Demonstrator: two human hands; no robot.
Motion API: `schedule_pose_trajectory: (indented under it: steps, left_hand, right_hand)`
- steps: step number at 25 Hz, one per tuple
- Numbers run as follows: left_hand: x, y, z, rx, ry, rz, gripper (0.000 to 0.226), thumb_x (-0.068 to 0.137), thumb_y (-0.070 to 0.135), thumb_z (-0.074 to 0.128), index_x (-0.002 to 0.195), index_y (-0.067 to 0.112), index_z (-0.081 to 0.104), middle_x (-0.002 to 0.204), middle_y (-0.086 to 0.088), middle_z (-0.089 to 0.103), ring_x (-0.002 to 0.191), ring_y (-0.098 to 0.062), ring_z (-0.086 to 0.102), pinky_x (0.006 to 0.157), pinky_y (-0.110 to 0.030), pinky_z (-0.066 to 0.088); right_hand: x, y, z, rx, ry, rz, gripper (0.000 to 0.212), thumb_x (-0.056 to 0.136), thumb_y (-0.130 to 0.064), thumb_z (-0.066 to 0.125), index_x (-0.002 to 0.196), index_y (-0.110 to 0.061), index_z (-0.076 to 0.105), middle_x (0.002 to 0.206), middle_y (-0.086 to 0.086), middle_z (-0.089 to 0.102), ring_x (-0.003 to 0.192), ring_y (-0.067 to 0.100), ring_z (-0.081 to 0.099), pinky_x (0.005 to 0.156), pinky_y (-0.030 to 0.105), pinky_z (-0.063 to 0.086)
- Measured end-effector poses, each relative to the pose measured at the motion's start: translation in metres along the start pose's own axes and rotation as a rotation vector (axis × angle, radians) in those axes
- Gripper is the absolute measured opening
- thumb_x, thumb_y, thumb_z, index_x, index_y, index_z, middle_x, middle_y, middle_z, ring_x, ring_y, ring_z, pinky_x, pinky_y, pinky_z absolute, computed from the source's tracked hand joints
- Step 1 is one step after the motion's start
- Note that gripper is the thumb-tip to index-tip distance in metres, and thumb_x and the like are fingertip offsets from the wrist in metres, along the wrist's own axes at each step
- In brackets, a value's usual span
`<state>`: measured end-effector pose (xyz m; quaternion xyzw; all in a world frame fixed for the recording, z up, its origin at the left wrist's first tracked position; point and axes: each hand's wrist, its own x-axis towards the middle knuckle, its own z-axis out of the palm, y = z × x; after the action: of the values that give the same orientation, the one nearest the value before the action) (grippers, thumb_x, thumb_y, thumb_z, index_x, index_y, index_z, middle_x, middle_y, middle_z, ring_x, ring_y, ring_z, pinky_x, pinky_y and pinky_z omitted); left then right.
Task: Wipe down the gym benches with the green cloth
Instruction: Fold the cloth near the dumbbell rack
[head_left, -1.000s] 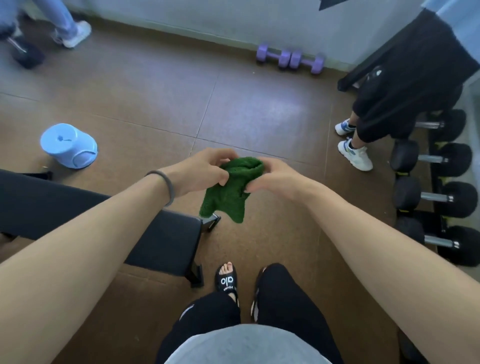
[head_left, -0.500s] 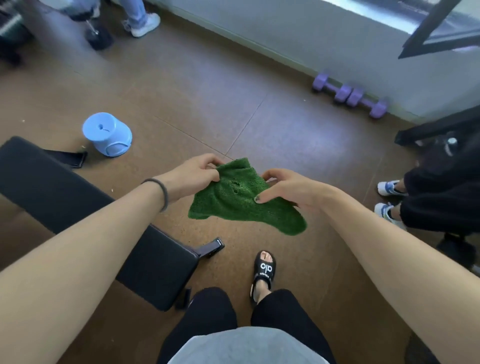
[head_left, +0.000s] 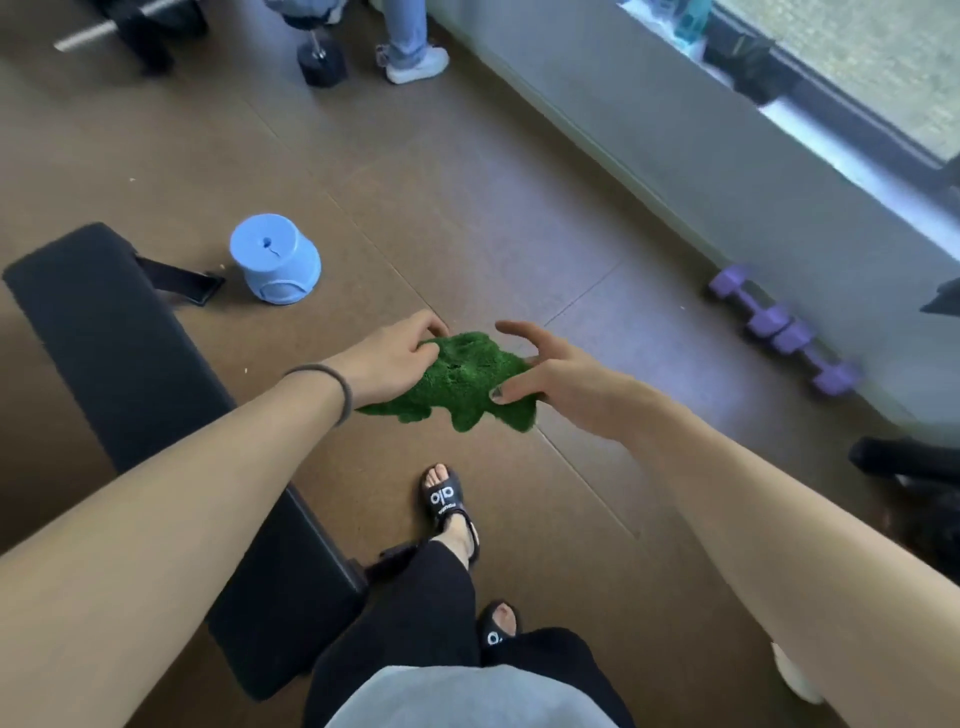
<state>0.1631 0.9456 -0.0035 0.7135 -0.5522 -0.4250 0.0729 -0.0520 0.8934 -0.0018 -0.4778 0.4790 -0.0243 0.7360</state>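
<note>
Floor: brown tiled surface with thin seams; it fills most of the view.
Wall: grey low wall on the right, window strip above it; items on the sill are blurred and hard to identify.
Gym bench: black padded bench, lower left, running diagonally; the left forearm covers its middle. Compared with half a second ago, more of its length is in view.
Bystander: cut off at the top edge; only jeans and a white shoe are visible.
Green cloth: held in the air between both hands, above the floor, just right of the bench. It was spread flatter half a second ago and is now bunched.
Blue bucket: upturned on the floor, beyond the bench.
Purple dumbbells: on the floor by the wall, motion-blurred.
Left hand: fingers curled, gripping the cloth's left edge.
Right hand: thumb pinches the cloth's right edge; the index finger is extended clear of it.
</note>
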Motion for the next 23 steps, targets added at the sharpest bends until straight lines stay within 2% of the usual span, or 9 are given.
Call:
schedule_pose_trajectory:
  steps: [2, 4, 8, 10, 13, 15, 19, 21, 23]
  left_hand:
    - [0.032, -0.011, -0.029, -0.016, 0.002, -0.025, 0.020, 0.108, 0.028, 0.041, 0.125, 0.025, 0.051, 0.113, -0.005, 0.063, 0.102, -0.026, 0.059, 0.074, -0.035, 0.040]
    - [0.060, -0.027, -0.061, -0.048, 0.007, -0.058, 0.015, 0.107, 0.036, 0.042, 0.119, 0.028, 0.048, 0.103, -0.007, 0.063, 0.094, -0.026, 0.061, 0.068, -0.035, 0.040]
    - [0.100, -0.046, -0.123, -0.126, 0.007, -0.095, 0.051, 0.092, 0.074, 0.042, 0.116, 0.031, 0.033, 0.111, -0.003, 0.049, 0.095, -0.024, 0.059, 0.075, -0.041, 0.047]
    - [0.115, -0.052, -0.152, -0.088, 0.018, -0.082, 0.062, 0.080, 0.080, 0.054, 0.113, 0.032, 0.031, 0.112, 0.002, 0.042, 0.093, -0.021, 0.056, 0.069, -0.035, 0.043]
    - [0.142, -0.061, -0.190, 0.242, 0.043, -0.082, 0.069, 0.068, 0.076, 0.071, 0.109, 0.036, 0.032, 0.105, 0.008, 0.035, 0.081, -0.008, 0.049, 0.060, -0.031, 0.032]
    - [0.164, -0.068, -0.213, 0.336, 0.083, -0.111, 0.057, 0.076, 0.071, 0.067, 0.112, 0.038, 0.037, 0.102, 0.007, 0.039, 0.077, -0.013, 0.053, 0.058, -0.031, 0.032]
    - [0.201, -0.092, -0.259, 0.323, 0.103, -0.200, 0.039, 0.093, 0.046, 0.052, 0.131, 0.040, 0.042, 0.111, 0.003, 0.045, 0.083, -0.023, 0.057, 0.065, -0.034, 0.040]
    - [0.214, -0.104, -0.281, 0.297, 0.104, -0.259, 0.044, 0.098, 0.040, 0.047, 0.141, 0.039, 0.041, 0.130, 0.003, 0.046, 0.098, -0.025, 0.059, 0.073, -0.037, 0.045]
    - [0.228, -0.123, -0.300, 0.196, 0.092, -0.292, 0.048, 0.102, 0.033, 0.045, 0.150, 0.033, 0.040, 0.147, 0.004, 0.039, 0.120, -0.025, 0.054, 0.091, -0.040, 0.047]
  right_hand:
    - [0.039, -0.033, -0.003, -0.081, -0.035, -0.053, 0.092, 0.078, 0.017, 0.068, 0.149, -0.036, 0.042, 0.121, 0.014, 0.069, 0.103, 0.027, 0.071, 0.084, 0.034, 0.059]
    - [0.076, -0.069, 0.000, -0.181, -0.056, -0.091, 0.090, 0.076, 0.021, 0.064, 0.143, -0.038, 0.048, 0.123, 0.012, 0.067, 0.109, 0.029, 0.069, 0.089, 0.041, 0.061]
    - [0.141, -0.138, 0.009, -0.326, -0.068, -0.172, 0.075, 0.071, 0.017, 0.066, 0.127, -0.032, 0.060, 0.125, 0.005, 0.063, 0.111, 0.024, 0.066, 0.086, 0.043, 0.063]
    - [0.176, -0.170, 0.010, -0.344, -0.079, -0.196, 0.070, 0.069, 0.015, 0.066, 0.122, -0.030, 0.063, 0.123, 0.004, 0.064, 0.112, 0.024, 0.066, 0.089, 0.046, 0.062]
    - [0.231, -0.212, 0.006, -0.411, -0.081, -0.208, 0.069, 0.068, 0.016, 0.069, 0.123, -0.026, 0.065, 0.120, 0.005, 0.064, 0.113, 0.027, 0.064, 0.092, 0.048, 0.060]
    - [0.268, -0.239, 0.006, -0.518, -0.137, -0.246, 0.067, 0.069, 0.013, 0.070, 0.124, -0.024, 0.066, 0.119, 0.004, 0.066, 0.110, 0.023, 0.065, 0.091, 0.041, 0.060]
    - [0.332, -0.287, 0.012, -0.782, -0.195, -0.383, 0.056, 0.075, 0.005, 0.074, 0.125, -0.018, 0.067, 0.104, -0.001, 0.067, 0.086, 0.009, 0.062, 0.065, 0.008, 0.049]
    - [0.362, -0.308, 0.017, -0.865, -0.224, -0.490, 0.044, 0.078, 0.003, 0.075, 0.119, -0.011, 0.068, 0.094, -0.002, 0.063, 0.078, 0.006, 0.057, 0.065, 0.003, 0.042]
    - [0.394, -0.326, 0.027, -0.943, -0.244, -0.565, 0.035, 0.079, 0.001, 0.076, 0.113, -0.007, 0.070, 0.094, 0.001, 0.059, 0.081, 0.014, 0.053, 0.066, 0.004, 0.038]
